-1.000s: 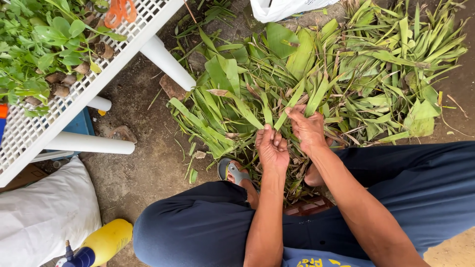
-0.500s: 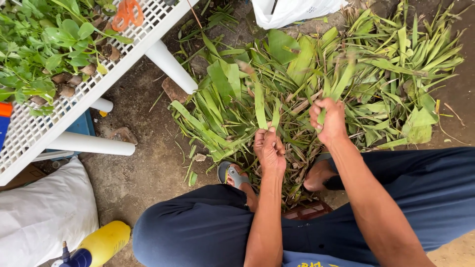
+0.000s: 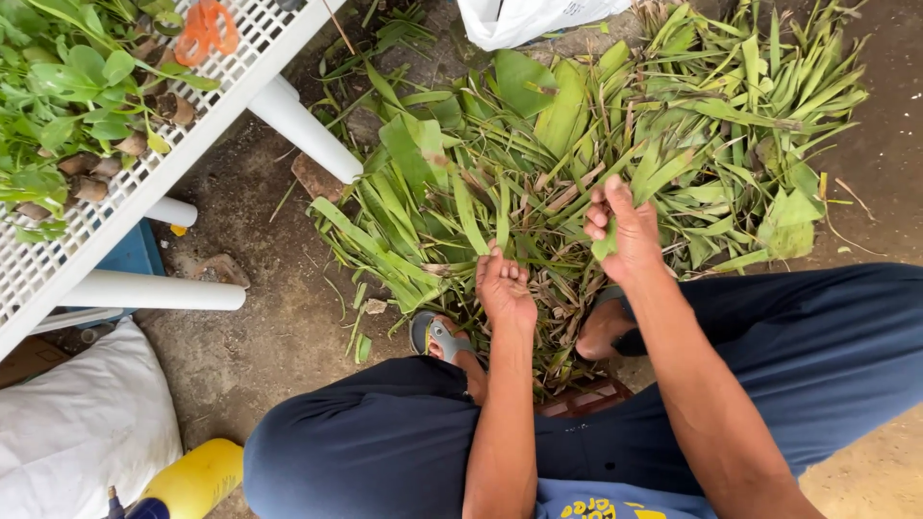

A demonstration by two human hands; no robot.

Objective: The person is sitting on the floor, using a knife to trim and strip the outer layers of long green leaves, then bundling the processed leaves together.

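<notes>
A big pile of long green leaves lies on the ground in front of my knees. My right hand is closed around a green leaf strip that runs up and away from the fist. My left hand rests lower on the pile, fingers curled among brown and green stems; what it grips is hard to make out. My legs in dark blue trousers frame the pile, and a foot in a grey sandal shows beside the left wrist.
A white lattice table with white legs stands at the left, carrying small green plants and orange scissors. A white sack and a yellow bottle lie at the lower left. A white bag sits at the top.
My right hand has pulled away to the right and upward from the left hand, drawing a leaf strip with it. The left hand stayed on the pile.
</notes>
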